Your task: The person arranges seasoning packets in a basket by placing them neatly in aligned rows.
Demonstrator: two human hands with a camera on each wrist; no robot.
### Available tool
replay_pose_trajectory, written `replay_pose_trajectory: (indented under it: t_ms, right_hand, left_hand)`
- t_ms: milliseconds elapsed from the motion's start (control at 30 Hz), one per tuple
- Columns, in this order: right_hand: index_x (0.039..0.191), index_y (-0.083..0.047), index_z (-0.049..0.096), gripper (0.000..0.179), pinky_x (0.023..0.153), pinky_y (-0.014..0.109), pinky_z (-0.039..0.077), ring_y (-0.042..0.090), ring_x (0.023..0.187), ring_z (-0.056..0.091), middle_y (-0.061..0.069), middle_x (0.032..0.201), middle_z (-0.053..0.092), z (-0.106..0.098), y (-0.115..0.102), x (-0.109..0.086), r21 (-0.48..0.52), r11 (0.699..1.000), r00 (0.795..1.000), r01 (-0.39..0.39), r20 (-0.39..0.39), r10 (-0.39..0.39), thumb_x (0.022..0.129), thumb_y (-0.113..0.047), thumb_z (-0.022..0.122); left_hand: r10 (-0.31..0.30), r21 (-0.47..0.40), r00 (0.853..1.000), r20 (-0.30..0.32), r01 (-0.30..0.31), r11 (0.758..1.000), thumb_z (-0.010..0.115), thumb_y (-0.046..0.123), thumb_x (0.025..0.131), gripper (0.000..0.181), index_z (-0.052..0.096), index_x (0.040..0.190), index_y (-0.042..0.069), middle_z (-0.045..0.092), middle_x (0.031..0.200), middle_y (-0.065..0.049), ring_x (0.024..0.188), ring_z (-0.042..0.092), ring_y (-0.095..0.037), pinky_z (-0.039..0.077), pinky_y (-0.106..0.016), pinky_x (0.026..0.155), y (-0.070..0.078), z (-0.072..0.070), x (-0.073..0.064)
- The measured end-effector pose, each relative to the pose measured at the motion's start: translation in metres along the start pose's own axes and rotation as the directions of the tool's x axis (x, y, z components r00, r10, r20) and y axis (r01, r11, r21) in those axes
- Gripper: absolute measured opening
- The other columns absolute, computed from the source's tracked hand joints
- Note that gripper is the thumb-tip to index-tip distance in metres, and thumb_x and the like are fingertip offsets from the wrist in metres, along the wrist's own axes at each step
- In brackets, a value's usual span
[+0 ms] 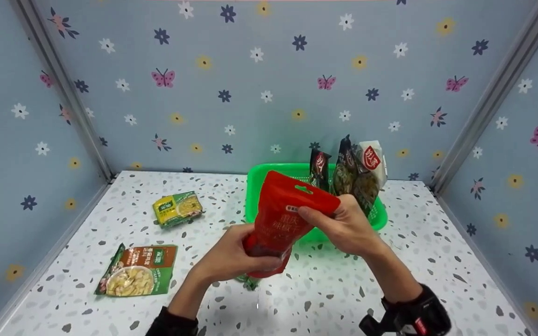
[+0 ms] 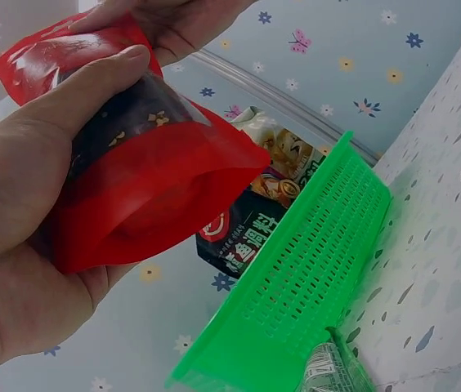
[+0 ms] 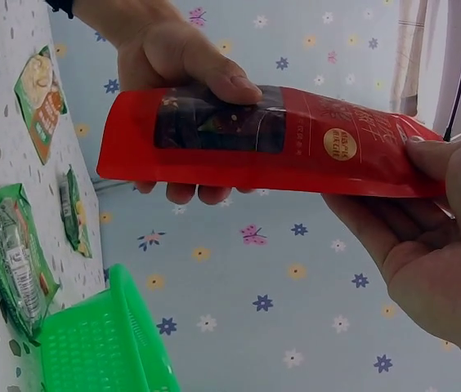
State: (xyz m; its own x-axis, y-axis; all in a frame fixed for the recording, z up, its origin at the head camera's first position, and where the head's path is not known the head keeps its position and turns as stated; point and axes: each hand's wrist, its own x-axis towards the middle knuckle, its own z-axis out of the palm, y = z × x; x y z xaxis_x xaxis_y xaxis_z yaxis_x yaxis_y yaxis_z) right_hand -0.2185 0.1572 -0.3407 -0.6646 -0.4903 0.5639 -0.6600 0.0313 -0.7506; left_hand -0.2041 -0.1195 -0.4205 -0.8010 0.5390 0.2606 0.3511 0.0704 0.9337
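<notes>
Both hands hold a red food pouch [image 1: 282,219] in front of the green basket [image 1: 253,191]. My left hand [image 1: 231,254] grips its lower end, thumb across the front; in the left wrist view the pouch's bottom fold [image 2: 165,196] faces the camera. At the top corner, near the hang hole, my right hand [image 1: 348,226] pinches the pouch. A dark window [image 3: 218,122] in the pouch shows in the right wrist view, contents unclear. Several packets stand in the basket: a slim black one [image 1: 319,169], a dark one [image 1: 345,172] and a white-topped one [image 1: 372,161].
Left on the speckled table [image 1: 217,196] lie a yellow-green packet [image 1: 178,208] and a brown-green packet [image 1: 139,270]. Another green packet [image 3: 18,257] lies beside the basket, mostly hidden by the left hand and pouch in the head view. Patterned walls [image 1: 250,84] enclose the table's back and sides.
</notes>
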Motion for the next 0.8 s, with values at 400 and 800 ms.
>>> replay_pose_trajectory:
  t_ms: [400,800]
  right_hand:
    - [0.125,0.004,0.083,0.021,0.085,0.036,0.073,0.019,0.096,0.086,0.024,0.116,0.086,-0.007,-0.004,0.011,-0.033,0.988,0.959,-0.154,-0.244,0.141,0.108,-0.001,0.071]
    - [0.126,0.005,0.082,0.026,0.065,0.019,0.064,0.018,0.092,0.080,0.025,0.120,0.085,-0.021,0.000,0.034,-0.179,0.964,0.832,-0.195,-0.552,0.066,0.110,-0.012,0.073]
  left_hand:
    - [0.060,0.029,0.981,-0.186,-0.056,0.998,0.079,0.037,0.104,0.064,0.058,0.164,0.026,0.070,0.158,0.000,0.145,0.069,-0.027,0.060,-0.045,0.119,-0.023,-0.006,0.006]
    - [0.232,0.509,0.899,-0.372,-0.012,0.861,0.065,0.030,0.113,0.048,0.064,0.157,0.011,0.065,0.163,-0.015,0.160,0.054,-0.041,0.051,-0.066,0.126,-0.065,0.012,0.020]
